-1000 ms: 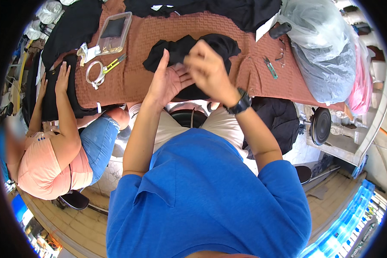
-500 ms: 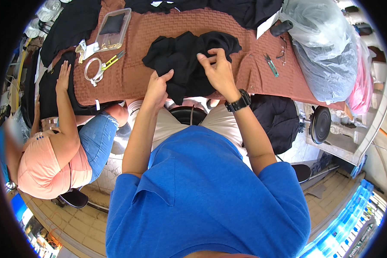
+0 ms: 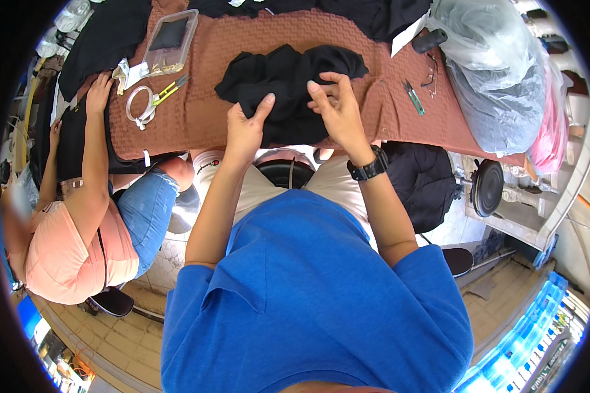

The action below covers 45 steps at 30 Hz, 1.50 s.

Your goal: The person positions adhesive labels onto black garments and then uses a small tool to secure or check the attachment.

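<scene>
A crumpled piece of black fabric [image 3: 285, 82] lies on the brown-covered table in front of me. My left hand [image 3: 246, 130] grips its near left edge, thumb on top and fingers folded beneath. At the cloth's right side, my right hand [image 3: 339, 112] has its thumb and fingers bent together in a pinch. Whatever they hold, if anything, is too small to make out. A black watch sits on my right wrist.
Yellow thread snips [image 3: 170, 90] lie beside a white ring [image 3: 139, 108], near a clear plastic box [image 3: 170, 42]. Green snips [image 3: 413, 98], glasses [image 3: 430, 75] and a big plastic bag [image 3: 498, 78] are on the right. A co-worker [image 3: 78, 242] handles black cloth at left.
The fabric's near edge has been drawn up from the table's edge. My left hand has shifted slightly right and up, and my right hand slightly lower. The co-worker's hand has moved farther away.
</scene>
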Tool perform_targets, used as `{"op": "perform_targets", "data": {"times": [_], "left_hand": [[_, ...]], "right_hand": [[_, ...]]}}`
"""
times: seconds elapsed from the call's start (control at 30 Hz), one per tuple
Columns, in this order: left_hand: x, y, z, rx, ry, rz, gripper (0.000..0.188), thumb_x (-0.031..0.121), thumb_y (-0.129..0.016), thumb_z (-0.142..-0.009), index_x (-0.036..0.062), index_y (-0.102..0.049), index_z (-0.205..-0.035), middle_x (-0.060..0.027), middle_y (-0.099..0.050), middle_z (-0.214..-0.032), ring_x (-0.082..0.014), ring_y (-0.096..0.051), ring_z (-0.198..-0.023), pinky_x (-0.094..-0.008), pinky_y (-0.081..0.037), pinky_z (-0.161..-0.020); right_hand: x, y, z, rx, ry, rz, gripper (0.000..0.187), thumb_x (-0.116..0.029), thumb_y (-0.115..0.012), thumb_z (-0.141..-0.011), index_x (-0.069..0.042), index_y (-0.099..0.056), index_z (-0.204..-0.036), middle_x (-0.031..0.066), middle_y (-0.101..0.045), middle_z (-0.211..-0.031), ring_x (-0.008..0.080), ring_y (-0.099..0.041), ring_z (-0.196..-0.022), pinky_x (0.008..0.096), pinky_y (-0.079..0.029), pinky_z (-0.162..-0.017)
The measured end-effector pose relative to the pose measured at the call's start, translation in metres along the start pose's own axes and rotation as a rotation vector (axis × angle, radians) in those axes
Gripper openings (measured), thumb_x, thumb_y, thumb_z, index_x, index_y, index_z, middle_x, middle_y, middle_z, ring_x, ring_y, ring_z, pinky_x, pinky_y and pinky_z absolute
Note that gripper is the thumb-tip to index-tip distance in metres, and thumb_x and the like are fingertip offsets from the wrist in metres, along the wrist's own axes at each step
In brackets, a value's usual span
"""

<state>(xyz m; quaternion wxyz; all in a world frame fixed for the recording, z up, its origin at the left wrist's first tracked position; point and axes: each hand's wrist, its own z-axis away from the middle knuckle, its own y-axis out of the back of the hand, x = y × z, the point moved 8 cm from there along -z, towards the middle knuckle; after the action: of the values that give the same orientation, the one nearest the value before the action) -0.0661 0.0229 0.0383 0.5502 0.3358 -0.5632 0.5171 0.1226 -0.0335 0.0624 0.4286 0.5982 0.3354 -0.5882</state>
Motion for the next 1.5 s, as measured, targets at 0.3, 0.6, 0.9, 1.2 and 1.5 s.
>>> {"op": "perform_targets", "data": {"times": [0.3, 0.6, 0.9, 1.2, 1.5], "left_hand": [[0.011, -0.012, 0.013, 0.007, -0.054, -0.056, 0.020, 0.016, -0.072, -0.096, -0.0026, -0.073, -0.104, -0.0045, -0.074, -0.093, -0.0089, -0.063, -0.084, -0.0254, -0.051, -0.078], [0.007, -0.004, 0.007, 0.069, -0.092, -0.132, 0.021, 0.018, -0.072, -0.096, -0.0033, -0.073, -0.098, -0.0021, -0.073, -0.088, -0.0077, -0.061, -0.079, -0.0255, -0.050, -0.073], [0.012, -0.009, 0.006, 0.073, -0.164, -0.131, 0.020, 0.015, -0.083, -0.087, -0.0025, -0.075, -0.091, -0.0032, -0.074, -0.084, -0.0070, -0.060, -0.076, -0.0238, -0.049, -0.071], [0.007, -0.006, 0.002, 0.146, -0.175, -0.179, 0.020, 0.016, -0.082, -0.087, -0.0030, -0.075, -0.090, -0.0045, -0.075, -0.083, -0.0079, -0.062, -0.075, -0.0252, -0.050, -0.071], [0.005, 0.001, -0.004, 0.208, -0.194, -0.242, 0.018, 0.012, -0.080, -0.087, -0.0047, -0.074, -0.090, -0.0073, -0.076, -0.084, -0.0097, -0.064, -0.076, -0.0269, -0.052, -0.072]], "right_hand": [[-0.071, -0.023, 0.011, -0.081, 0.594, 0.213, 0.023, -0.003, -0.076, -0.085, -0.002, -0.070, -0.107, 0.0100, -0.062, -0.102, 0.0207, -0.062, -0.078, 0.0309, -0.053, -0.069], [-0.099, -0.015, 0.001, -0.071, 0.655, 0.001, 0.008, -0.003, -0.069, -0.091, 0.000, -0.064, -0.097, 0.0088, -0.069, -0.090, 0.0154, -0.066, -0.075, 0.0285, -0.052, -0.066], [-0.230, 0.081, 0.026, -0.089, 0.947, -0.302, 0.016, -0.014, -0.051, -0.107, -0.001, -0.057, -0.114, 0.0230, -0.067, -0.098, 0.0282, -0.065, -0.078, 0.0376, -0.057, -0.069], [-0.279, 0.111, 0.085, -0.201, 1.028, -0.374, 0.017, -0.027, -0.065, -0.100, -0.013, -0.073, -0.107, 0.0020, -0.061, -0.092, 0.0131, -0.047, -0.075, 0.0215, -0.044, -0.068], [-0.289, 0.153, 0.117, -0.219, 1.157, -0.641, 0.018, 0.002, -0.072, -0.088, -0.014, -0.074, -0.096, -0.0072, -0.062, -0.094, 0.0066, -0.054, -0.080, 0.0189, -0.045, -0.071]]}}
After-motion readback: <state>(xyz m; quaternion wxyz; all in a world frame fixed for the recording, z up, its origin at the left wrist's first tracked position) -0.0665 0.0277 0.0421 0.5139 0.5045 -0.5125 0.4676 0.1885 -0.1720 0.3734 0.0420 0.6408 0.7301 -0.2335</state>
